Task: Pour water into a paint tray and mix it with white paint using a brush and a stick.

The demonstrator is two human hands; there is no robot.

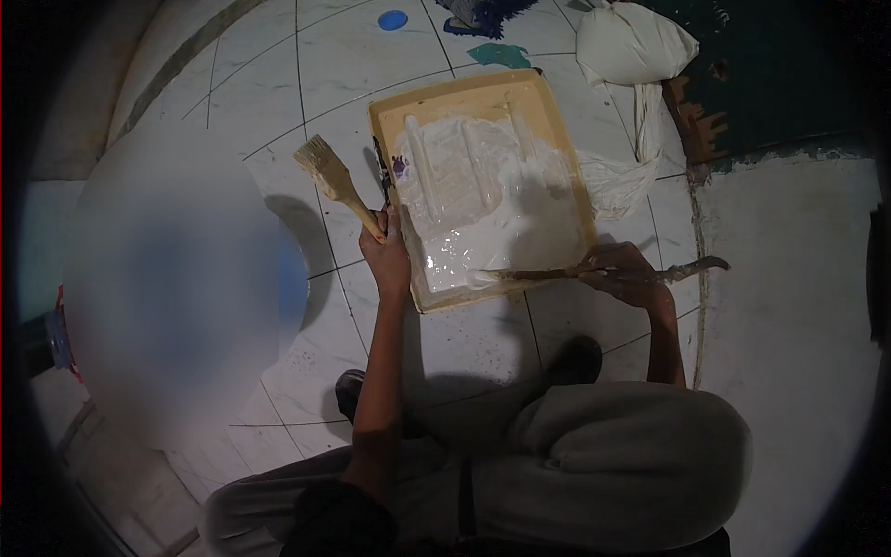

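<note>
A yellow paint tray (pixel 481 91) lies on the floor in front of me, with white paint (pixel 492 241) spread over its ribbed bottom and pooled at the near end. My left hand (pixel 387 255) is closed round the handle of a wide paintbrush (pixel 340 183), bristles up and away to the left. That hand is against the tray's left rim. Over the near right corner, my right hand (pixel 624 276) grips a long brown stick (pixel 538 274). The stick's left end is coated white and reaches the wet paint; its other end curves out to the right.
Beyond the tray are a blue lid (pixel 393 19), a teal scrap (pixel 501 56) and a dark blue shaggy cloth (pixel 487 14). A white plastic bag (pixel 636 45) sits at the far right near a dark green surface (pixel 770 74). A large area at left is blurred.
</note>
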